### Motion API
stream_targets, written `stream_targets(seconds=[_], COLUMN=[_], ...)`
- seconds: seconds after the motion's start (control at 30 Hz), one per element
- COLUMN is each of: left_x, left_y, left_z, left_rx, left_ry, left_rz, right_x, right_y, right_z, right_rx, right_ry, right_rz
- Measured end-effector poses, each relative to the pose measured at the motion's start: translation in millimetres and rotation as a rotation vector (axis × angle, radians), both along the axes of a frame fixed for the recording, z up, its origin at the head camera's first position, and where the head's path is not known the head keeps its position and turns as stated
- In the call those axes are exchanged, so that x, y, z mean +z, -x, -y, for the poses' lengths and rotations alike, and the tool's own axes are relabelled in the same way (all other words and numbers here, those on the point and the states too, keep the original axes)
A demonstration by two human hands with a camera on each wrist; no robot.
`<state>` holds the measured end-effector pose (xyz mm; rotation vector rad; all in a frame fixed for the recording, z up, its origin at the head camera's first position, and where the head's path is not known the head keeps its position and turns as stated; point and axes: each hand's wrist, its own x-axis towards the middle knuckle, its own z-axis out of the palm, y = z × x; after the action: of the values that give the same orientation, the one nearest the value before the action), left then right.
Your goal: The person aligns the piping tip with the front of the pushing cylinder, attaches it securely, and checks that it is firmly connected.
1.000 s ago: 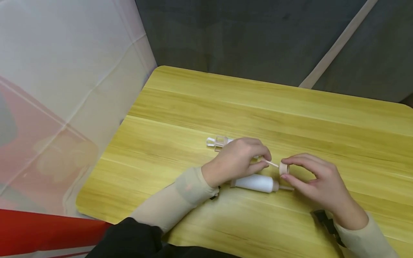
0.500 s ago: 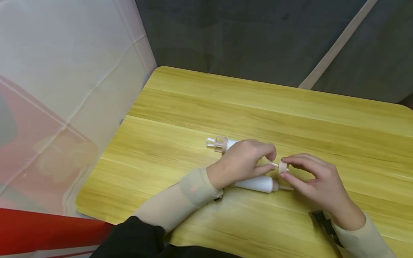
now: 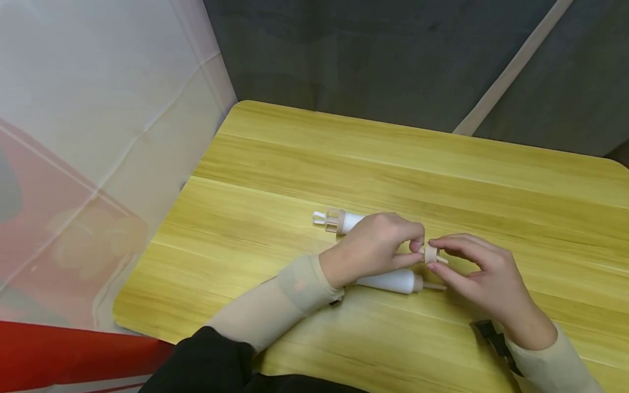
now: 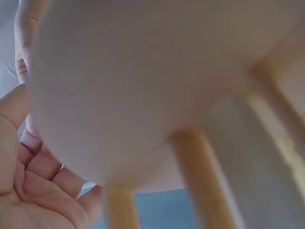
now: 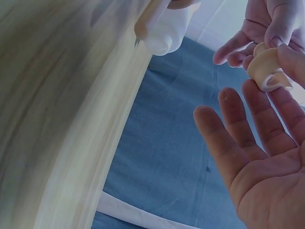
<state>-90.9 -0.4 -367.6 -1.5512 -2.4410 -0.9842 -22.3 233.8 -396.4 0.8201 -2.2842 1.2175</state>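
Observation:
My right hand (image 3: 484, 273) pinches a small beige ring-shaped cap (image 3: 431, 254) between thumb and fingertips. A thin pale stick passes through the cap, its free end (image 3: 443, 260) showing on the right side. My left hand (image 3: 375, 245) pinches the stick's other end, close against the cap. In the right wrist view the cap (image 5: 265, 67) sits between both hands' fingertips. Below the left hand lies a white tube (image 3: 393, 281) with a beige collar and thin tip. Partly behind the left hand is another white tube (image 3: 351, 220) with a clear and beige end piece.
The wooden table (image 3: 236, 218) has a raised-looking edge against a dark grey curtain (image 3: 344, 54) at the back. A pale patterned cloth (image 3: 98, 136) hangs on the left, with red fabric (image 3: 73, 355) below it.
My left hand has moved right, up to the cap, and the stick now sticks out on the cap's far side. My right hand has stayed nearly still.

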Motion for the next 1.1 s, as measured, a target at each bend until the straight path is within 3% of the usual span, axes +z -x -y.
stream_targets(seconds=[0.47,0.73,1.1], left_x=[-5.3,-8.7,-6.4], left_y=[8.1,1.5,-2.3], left_z=[2.2,5.9,3.5], left_rx=[-0.098,-0.09,-0.052], left_ry=[0.004,0.006,0.009], left_rz=[-0.032,-0.032,0.003], right_x=[-0.8,-4.8,-5.6], right_y=[0.2,-3.7,-3.1], right_z=[-0.3,7.2,5.3], right_rx=[0.041,0.067,0.039], right_ry=[0.015,0.031,0.018], right_rz=[-0.003,-0.004,-0.011])
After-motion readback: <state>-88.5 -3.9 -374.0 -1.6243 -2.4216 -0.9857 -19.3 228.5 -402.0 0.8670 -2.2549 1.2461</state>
